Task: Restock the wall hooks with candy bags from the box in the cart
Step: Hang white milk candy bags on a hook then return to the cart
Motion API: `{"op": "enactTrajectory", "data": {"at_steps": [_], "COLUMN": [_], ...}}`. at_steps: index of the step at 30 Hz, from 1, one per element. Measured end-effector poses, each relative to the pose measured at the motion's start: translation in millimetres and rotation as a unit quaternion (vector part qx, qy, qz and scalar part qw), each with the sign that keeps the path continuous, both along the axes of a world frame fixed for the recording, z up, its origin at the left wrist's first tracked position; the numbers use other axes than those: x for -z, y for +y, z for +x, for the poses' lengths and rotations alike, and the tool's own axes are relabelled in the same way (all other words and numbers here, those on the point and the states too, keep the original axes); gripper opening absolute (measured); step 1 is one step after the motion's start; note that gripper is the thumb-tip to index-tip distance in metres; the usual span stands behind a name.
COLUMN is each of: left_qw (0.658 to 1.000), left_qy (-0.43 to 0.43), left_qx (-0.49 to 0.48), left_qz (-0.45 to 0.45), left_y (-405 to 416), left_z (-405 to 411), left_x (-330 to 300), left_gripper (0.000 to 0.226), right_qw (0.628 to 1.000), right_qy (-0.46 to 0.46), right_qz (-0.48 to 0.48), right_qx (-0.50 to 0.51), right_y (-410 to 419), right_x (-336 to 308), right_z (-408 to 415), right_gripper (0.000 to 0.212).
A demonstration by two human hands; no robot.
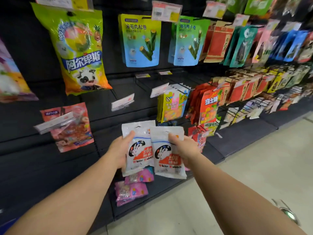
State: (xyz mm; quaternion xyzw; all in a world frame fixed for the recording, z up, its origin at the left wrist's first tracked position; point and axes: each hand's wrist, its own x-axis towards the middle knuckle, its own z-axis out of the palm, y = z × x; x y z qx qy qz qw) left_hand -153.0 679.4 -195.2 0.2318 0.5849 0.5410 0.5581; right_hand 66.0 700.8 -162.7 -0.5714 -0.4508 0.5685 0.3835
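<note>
Both arms reach toward the dark wall panel [30, 167]. The left hand [121, 150] is clamped on a white candy bag [138, 146] — thumb across its front, fingers behind. The right hand [183, 150] is clamped on a second bag [166, 160] of the same print, thumb on its upper right corner. The two bags are upright, side by side, the second overlapping the first's right edge. Above the first bag, a bare hook carries a white price tag [122, 101]. Left of the first bag hangs a pink pouch [71, 128]; below it hang pink packets [132, 189]. Above the second bag hangs a yellow pack [171, 106]. A metallic object [288, 212] at lower right is too blurred to identify — possibly the cart.
</note>
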Motion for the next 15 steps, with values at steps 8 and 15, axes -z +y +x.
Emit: {"op": "enactTrajectory", "data": {"at_steps": [8, 15], "left_qw": [1.0, 1.0], "left_qy": [-0.009, -0.009], "left_qx": [-0.026, -0.02], "left_qz": [-0.01, -0.019], "left_y": [62, 88], "left_z": [-37, -45], "left_x": [17, 21], "left_gripper": [0.047, 0.037], "right_qw": [1.0, 0.998], "right_qy": [-0.002, 0.051], "right_qz": [0.023, -0.004], "right_qx": [0.013, 0.042], "right_y": [69, 115], "right_x": [-8, -3], "right_z": [-16, -38], "right_gripper": [0.021, 0.018]}}
